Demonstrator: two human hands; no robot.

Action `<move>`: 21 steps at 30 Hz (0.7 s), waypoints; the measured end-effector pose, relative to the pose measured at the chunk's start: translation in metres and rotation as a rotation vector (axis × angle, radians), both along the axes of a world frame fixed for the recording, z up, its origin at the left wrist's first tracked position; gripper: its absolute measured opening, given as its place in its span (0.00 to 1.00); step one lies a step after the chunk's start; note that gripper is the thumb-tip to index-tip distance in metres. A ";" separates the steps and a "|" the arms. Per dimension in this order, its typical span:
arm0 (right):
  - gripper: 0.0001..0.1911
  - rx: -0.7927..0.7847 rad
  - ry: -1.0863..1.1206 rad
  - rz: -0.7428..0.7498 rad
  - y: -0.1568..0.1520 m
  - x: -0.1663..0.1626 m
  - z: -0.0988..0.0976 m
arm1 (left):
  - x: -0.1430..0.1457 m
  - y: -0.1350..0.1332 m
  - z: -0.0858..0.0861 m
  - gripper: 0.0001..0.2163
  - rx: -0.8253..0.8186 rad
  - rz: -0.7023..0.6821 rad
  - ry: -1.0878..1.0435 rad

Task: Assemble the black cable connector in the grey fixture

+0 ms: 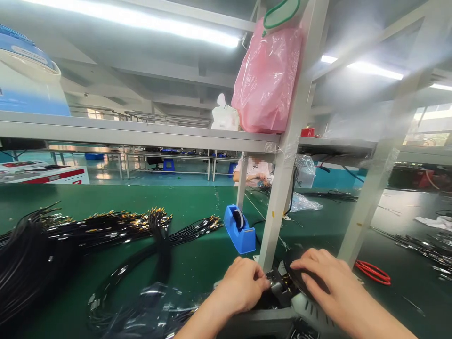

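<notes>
My left hand [243,285] sits at the bottom centre, fingers pinched on a small dark part [273,281] at the front of a grey and black device [282,306]. My right hand [326,280] lies just to its right, fingers spread flat over a black round piece [294,263] on top of that device. The two hands nearly touch. What exactly the left fingers pinch is partly hidden.
Bundles of black cables with gold ends [116,226] cover the green table [197,207] to the left. A blue tape dispenser [240,229] stands beside a white shelf post [282,188]. Red loops [372,272] lie right. A pink bag [268,77] hangs above. Another person [254,172] works behind.
</notes>
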State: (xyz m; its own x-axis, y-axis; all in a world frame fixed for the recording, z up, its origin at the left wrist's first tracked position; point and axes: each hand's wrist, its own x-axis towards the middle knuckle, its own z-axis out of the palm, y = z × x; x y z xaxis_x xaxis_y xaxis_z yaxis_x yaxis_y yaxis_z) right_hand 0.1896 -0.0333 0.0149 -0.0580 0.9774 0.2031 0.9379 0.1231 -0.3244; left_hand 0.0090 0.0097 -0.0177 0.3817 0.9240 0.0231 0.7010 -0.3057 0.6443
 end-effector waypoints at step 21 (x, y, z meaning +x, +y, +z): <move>0.10 -0.506 -0.202 0.214 0.043 -0.020 0.045 | -0.002 -0.001 0.000 0.08 -0.017 -0.012 -0.010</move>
